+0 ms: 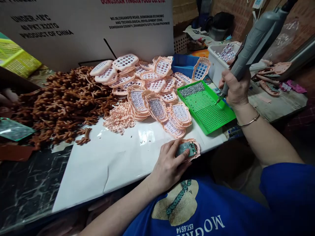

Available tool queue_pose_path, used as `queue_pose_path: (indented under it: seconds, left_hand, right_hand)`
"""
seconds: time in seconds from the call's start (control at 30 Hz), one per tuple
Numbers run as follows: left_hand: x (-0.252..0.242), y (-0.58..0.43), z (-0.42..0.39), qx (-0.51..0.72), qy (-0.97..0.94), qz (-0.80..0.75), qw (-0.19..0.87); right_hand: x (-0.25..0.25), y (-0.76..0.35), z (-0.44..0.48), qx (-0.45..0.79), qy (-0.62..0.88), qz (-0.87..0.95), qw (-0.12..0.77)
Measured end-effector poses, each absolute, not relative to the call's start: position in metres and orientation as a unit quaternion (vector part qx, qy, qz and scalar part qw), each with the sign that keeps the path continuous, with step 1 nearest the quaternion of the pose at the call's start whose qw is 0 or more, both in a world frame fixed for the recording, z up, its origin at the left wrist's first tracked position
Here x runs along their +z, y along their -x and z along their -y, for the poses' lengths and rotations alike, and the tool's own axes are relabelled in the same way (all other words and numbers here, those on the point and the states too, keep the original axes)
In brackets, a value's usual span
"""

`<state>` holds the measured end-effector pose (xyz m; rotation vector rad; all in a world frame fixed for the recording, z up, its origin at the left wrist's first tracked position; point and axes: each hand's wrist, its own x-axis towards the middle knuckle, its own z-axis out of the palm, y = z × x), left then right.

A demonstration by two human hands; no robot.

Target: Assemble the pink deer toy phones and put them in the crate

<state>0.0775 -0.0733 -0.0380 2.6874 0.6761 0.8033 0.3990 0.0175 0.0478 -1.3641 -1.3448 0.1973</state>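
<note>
Left hand (169, 164) pressing down a pink shell (190, 149), right hand (235, 88) gripping a driver (256, 41), tip over green tray (209, 113) beside it

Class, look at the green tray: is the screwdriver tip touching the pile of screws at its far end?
No. The screwdriver tip sits at the green tray near edge, apart from the screws.

A worker's left hand (169, 165) lies palm-down at lower centre of the frame, fingers curled and forearm angling to the bottom edge, while the right hand (235, 88), wrist bent, is raised at upper right in a closed grip.
</note>
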Motion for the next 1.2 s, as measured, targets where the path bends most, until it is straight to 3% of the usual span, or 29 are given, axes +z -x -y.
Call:
queue_pose_path:
  seconds: [0.27,0.53,0.8,0.93,1.07,1.2]
  left_hand:
    - [-0.034,-0.08,0.075,0.273,-0.924,-0.237,0.125]
    - [-0.037,-0.082,0.075,0.284,-0.92,-0.24,0.128]
    - [-0.029,-0.084,0.073,0.264,-0.93,-0.229,0.112]
    - [-0.028,-0.085,0.072,0.25,-0.936,-0.224,0.106]
    - [-0.029,-0.084,0.074,0.237,-0.938,-0.228,0.105]
    - [-0.028,-0.084,0.074,0.229,-0.94,-0.233,0.104]
  right_hand:
    - [0.006,-0.412,-0.055,0.004,0.565,0.559,0.607]
    - [0.005,-0.411,-0.058,0.05,0.528,0.532,0.66]
    - [0.012,-0.41,-0.053,0.018,0.563,0.556,0.611]
    - [0.039,-0.398,-0.039,0.053,0.533,0.557,0.635]
    - [0.064,-0.357,-0.009,0.102,0.366,0.518,0.766]
    - [0.069,-0.309,0.036,0.236,0.368,0.531,0.725]
